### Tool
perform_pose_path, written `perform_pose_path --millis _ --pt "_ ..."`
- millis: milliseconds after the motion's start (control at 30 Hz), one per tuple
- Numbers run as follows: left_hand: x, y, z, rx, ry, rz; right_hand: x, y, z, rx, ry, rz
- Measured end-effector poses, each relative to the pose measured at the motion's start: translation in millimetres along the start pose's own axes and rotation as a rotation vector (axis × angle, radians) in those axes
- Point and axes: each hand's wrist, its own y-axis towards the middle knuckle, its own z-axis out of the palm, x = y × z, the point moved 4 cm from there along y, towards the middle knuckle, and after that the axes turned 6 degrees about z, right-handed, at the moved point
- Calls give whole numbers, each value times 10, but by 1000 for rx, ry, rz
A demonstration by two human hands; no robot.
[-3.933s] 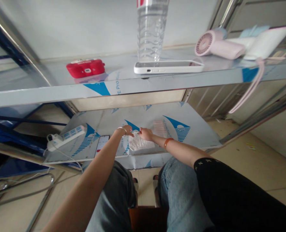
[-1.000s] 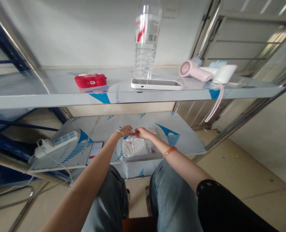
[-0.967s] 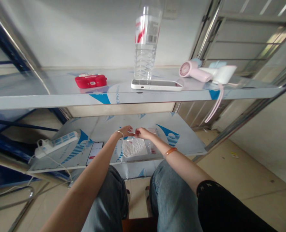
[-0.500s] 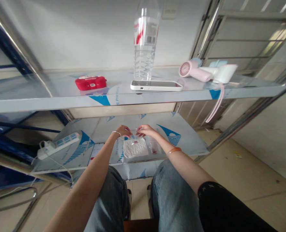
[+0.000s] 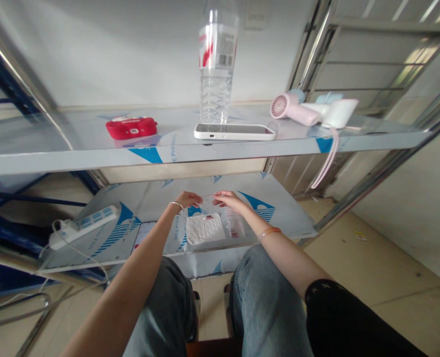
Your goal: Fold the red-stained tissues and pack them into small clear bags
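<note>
Between my two hands, just above the lower shelf, stretches a small clear plastic bag (image 5: pixel 208 201) with a thin reddish line along its top edge. My left hand (image 5: pixel 190 199) pinches one end of it, and my right hand (image 5: pixel 225 198) pinches the other. Below the hands lies a crumpled white tissue (image 5: pixel 205 229), with a tiny red item (image 5: pixel 210 217) at its upper edge, too small to name. Right of the tissue, under my right wrist, rests another clear plastic bag (image 5: pixel 235 224) with small reddish bits inside.
A phone (image 5: pixel 142 233) lies partly behind my left forearm; a power strip (image 5: pixel 84 227) with cables is farther left. The upper shelf (image 5: pixel 178 148) carries a red case (image 5: pixel 131 128), a water bottle (image 5: pixel 217 74), a white-edged phone (image 5: pixel 234 132) and a pink handheld fan (image 5: pixel 294 110).
My hands have moved slightly apart, and the bag's reddish top edge shows longer between them. The whole view has shifted a little, with the shelf items appearing farther left.
</note>
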Motion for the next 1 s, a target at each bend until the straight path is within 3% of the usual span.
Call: perform_pose_path --millis 367,667,1000 --pt "86 95 35 -104 -201 -55 53 -19 8 -84 23 11" --pt "36 78 40 -93 -238 63 -32 30 -7 -81 102 85" --pt "62 107 103 -58 -194 33 10 -20 -5 -113 17 73"
